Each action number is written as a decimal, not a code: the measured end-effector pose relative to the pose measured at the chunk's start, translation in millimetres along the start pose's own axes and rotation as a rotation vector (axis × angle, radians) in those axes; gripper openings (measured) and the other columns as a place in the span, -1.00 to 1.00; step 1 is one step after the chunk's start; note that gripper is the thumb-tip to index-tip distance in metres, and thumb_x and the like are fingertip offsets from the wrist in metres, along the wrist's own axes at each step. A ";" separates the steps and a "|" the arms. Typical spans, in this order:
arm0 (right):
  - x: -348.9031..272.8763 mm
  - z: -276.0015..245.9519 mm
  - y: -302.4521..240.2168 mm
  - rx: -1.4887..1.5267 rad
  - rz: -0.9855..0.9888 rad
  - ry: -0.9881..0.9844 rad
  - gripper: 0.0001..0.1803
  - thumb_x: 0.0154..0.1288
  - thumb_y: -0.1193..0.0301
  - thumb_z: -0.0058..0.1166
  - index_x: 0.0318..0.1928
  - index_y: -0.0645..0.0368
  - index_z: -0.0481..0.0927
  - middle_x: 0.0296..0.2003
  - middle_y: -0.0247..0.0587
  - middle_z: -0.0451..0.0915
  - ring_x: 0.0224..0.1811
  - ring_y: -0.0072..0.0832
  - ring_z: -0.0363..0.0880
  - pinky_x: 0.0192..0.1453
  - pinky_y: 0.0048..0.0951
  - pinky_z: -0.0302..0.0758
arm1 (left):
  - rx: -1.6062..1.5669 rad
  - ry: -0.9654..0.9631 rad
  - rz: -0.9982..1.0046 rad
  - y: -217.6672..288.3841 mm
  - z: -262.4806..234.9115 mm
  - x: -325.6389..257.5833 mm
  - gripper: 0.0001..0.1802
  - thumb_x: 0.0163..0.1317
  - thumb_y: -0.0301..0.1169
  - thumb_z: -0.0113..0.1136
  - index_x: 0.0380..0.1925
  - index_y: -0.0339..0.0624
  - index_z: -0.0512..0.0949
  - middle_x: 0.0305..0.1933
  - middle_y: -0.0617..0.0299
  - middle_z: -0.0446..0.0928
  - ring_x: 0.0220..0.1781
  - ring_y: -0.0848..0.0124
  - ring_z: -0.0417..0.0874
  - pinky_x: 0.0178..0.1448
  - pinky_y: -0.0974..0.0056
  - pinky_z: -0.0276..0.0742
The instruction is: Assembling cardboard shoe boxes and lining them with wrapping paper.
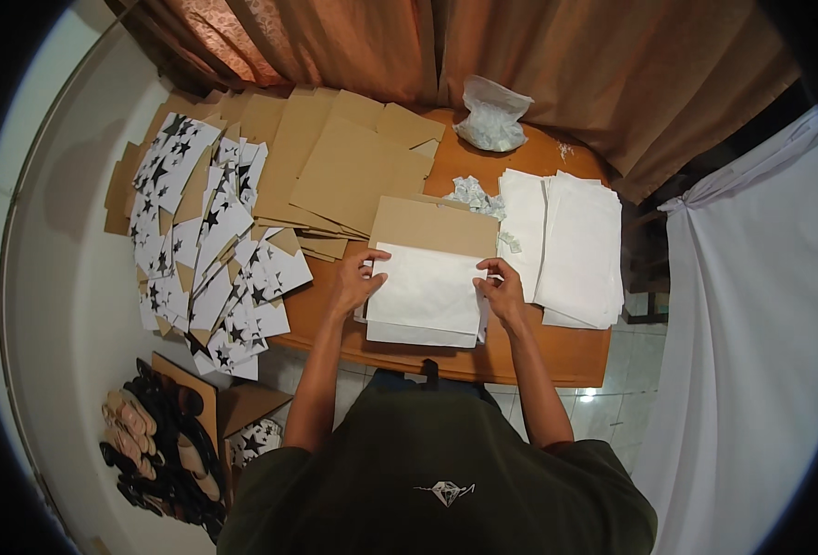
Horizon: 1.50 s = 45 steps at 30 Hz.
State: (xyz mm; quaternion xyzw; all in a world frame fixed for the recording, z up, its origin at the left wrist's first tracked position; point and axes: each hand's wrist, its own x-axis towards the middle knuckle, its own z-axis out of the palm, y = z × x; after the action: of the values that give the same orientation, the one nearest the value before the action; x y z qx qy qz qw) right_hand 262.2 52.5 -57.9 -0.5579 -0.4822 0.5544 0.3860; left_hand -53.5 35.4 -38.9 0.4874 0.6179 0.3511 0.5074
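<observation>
In front of me on the table stands an open cardboard box (435,222), its brown lid flap raised on the far side. White paper (425,287) lies over the box, covering whatever is inside. My left hand (361,282) pinches the paper near its far left corner, thumb and fingers together. At the opposite far corner my right hand (501,289) grips the paper in the same way. One small whitish packet (510,242) lies just beyond my right hand.
Flat brown cardboard blanks (358,171) and star-printed cardboard pieces (215,222) cover the table's left. White paper sheets (583,245) are stacked at right. Small packets (472,194) lie behind the box, near a clear plastic bag (492,116). Shoes (164,435) stand lower left.
</observation>
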 end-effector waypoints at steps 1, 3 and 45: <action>-0.1 7.7 6.0 -0.018 -0.021 0.026 -0.71 0.16 0.67 0.29 -0.10 0.21 0.61 -0.31 -0.47 0.39 -0.44 -0.77 0.30 -0.31 -0.67 0.32 | 0.059 -0.012 0.032 -8.9 -4.2 5.2 -0.60 0.16 -0.63 0.33 0.04 -0.21 0.65 -0.05 0.23 0.68 -0.31 0.52 0.62 -0.18 0.41 0.59; -2.4 23.2 12.5 -0.061 0.009 0.104 -0.74 0.15 0.67 0.29 -0.14 0.19 0.61 -0.38 -0.49 0.39 -0.42 -0.72 0.32 -0.30 -0.61 0.35 | 0.124 -0.056 0.028 -18.9 -9.5 14.2 -0.59 0.13 -0.63 0.34 0.04 -0.22 0.65 0.01 0.17 0.68 -0.20 0.42 0.66 -0.07 0.33 0.62; -14.2 87.1 54.6 -1.103 -0.056 -0.377 -0.41 0.40 0.40 0.08 0.43 -0.07 0.38 0.44 0.12 0.32 0.36 0.12 0.43 0.37 -0.05 0.49 | 0.987 -0.630 0.093 -64.0 57.0 19.0 -0.36 0.43 -0.30 0.12 0.49 0.14 0.25 0.62 0.01 0.06 0.55 -0.07 0.23 0.41 -0.25 0.41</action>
State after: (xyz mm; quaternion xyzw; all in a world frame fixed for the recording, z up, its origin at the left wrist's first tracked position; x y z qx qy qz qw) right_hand 183.0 16.8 -114.7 -0.5552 -0.7745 0.3006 -0.0394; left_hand -14.2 32.4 -117.4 0.7735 0.5056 -0.1183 0.3636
